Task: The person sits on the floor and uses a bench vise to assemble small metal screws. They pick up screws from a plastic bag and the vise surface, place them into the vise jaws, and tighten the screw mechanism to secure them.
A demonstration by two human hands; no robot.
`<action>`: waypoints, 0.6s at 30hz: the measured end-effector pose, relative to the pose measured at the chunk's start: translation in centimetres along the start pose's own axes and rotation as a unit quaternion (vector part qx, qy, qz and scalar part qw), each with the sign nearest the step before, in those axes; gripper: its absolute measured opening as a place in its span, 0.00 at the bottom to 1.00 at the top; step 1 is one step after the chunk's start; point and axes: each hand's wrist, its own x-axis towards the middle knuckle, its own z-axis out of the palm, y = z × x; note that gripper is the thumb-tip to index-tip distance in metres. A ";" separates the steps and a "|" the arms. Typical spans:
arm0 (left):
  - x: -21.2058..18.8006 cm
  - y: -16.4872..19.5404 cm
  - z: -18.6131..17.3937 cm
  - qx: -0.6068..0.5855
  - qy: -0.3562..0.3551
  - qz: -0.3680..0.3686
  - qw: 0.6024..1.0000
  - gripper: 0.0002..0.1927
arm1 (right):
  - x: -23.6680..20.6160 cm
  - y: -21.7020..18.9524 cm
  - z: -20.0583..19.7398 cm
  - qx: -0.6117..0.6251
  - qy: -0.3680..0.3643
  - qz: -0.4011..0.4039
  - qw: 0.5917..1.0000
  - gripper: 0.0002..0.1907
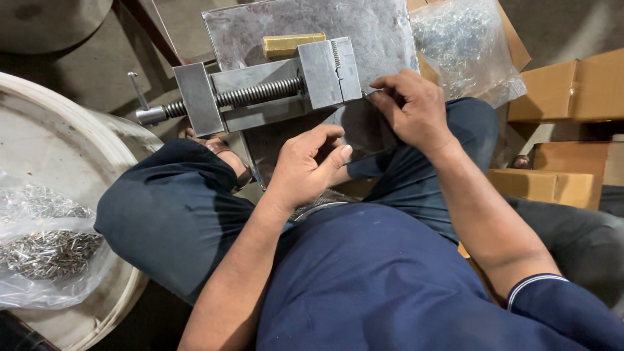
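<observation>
Vise (260, 91): one grey metal vise, lying on a scuffed steel plate (383, 26) across the person's knees, with its screw and handle pointing left.
Bags of pins: two clear plastic bags, one (45, 253) in the white tub (78, 143) at far left, one (465, 45) at upper right beside the plate.
Brass block (292, 44): one, just behind the vise.
Left hand (305, 166): half curled, fingers loosely bent, holding nothing visible, just below the vise.
Right hand (413, 107): fingertips pinched together at the vise's right end; what they pinch is too small to tell.
Cardboard boxes (565, 91): several, at far right.
</observation>
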 end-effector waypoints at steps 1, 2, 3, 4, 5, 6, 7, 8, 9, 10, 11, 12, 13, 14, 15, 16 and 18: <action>0.0 0.0 0.0 0.008 0.002 0.006 1.000 0.14 | 0.3 -0.1 -0.1 -0.010 -0.008 -0.008 1.000 0.08; 0.0 0.0 0.0 0.016 0.004 0.012 1.000 0.14 | 0.5 -0.2 -0.2 -0.019 -0.016 -0.016 1.000 0.08; -0.1 -0.2 -0.1 0.012 0.003 0.012 1.000 0.14 | 0.8 -0.3 -0.3 -0.024 -0.023 -0.034 0.999 0.07; -0.1 -0.3 0.0 0.007 0.003 0.011 1.000 0.14 | 1.1 -0.3 -0.5 -0.029 -0.030 -0.053 0.998 0.07; -0.2 -0.5 0.0 0.002 0.002 0.010 1.000 0.14 | 1.2 -0.4 -0.6 -0.034 -0.038 -0.070 0.996 0.06; -0.3 -0.6 0.0 0.005 0.006 0.006 1.000 0.14 | 1.3 -0.5 -0.6 -0.030 -0.050 -0.064 0.996 0.06; -0.3 -0.8 0.1 0.009 0.008 0.005 1.000 0.14 | 1.5 -0.5 -0.6 -0.027 -0.060 -0.058 0.996 0.06; -0.3 -1.0 0.1 0.014 0.008 0.006 1.000 0.14 | 1.7 -0.4 -0.7 -0.025 -0.067 -0.051 0.996 0.06; -0.2 -1.1 0.0 0.028 0.013 0.014 0.999 0.14 | 1.9 -0.3 -0.5 -0.035 -0.069 -0.043 0.996 0.06; -0.1 -1.2 0.0 0.042 0.014 0.026 0.999 0.14 | 2.0 -0.2 -0.2 -0.049 -0.068 -0.034 0.996 0.06; 0.2 -1.2 0.0 0.052 0.012 0.044 0.998 0.14 | 2.1 -0.1 -0.1 -0.067 -0.061 -0.023 0.996 0.06; 0.3 -1.1 0.0 0.069 0.013 0.035 0.997 0.13 | 2.0 0.0 0.0 -0.045 -0.054 -0.016 0.997 0.06; 0.3 -0.9 0.0 0.085 0.011 0.030 0.996 0.13 | 1.8 -0.1 0.1 -0.025 -0.043 -0.009 0.999 0.07; 0.5 -0.7 0.2 0.083 0.011 0.018 0.996 0.13 | 1.7 0.0 -0.1 -0.007 -0.029 -0.005 1.000 0.07; 0.7 -0.6 0.4 0.085 0.012 0.004 0.996 0.13 | 1.5 -0.1 -0.3 0.014 -0.016 -0.003 1.000 0.07; 0.9 -0.4 0.7 0.084 0.019 0.010 0.996 0.13 | 1.1 -0.3 -0.5 0.052 0.000 0.014 0.999 0.07; 1.0 -0.3 1.0 0.065 0.022 -0.001 0.998 0.14 | 0.0 -1.6 0.0 0.123 0.026 0.041 0.991 0.07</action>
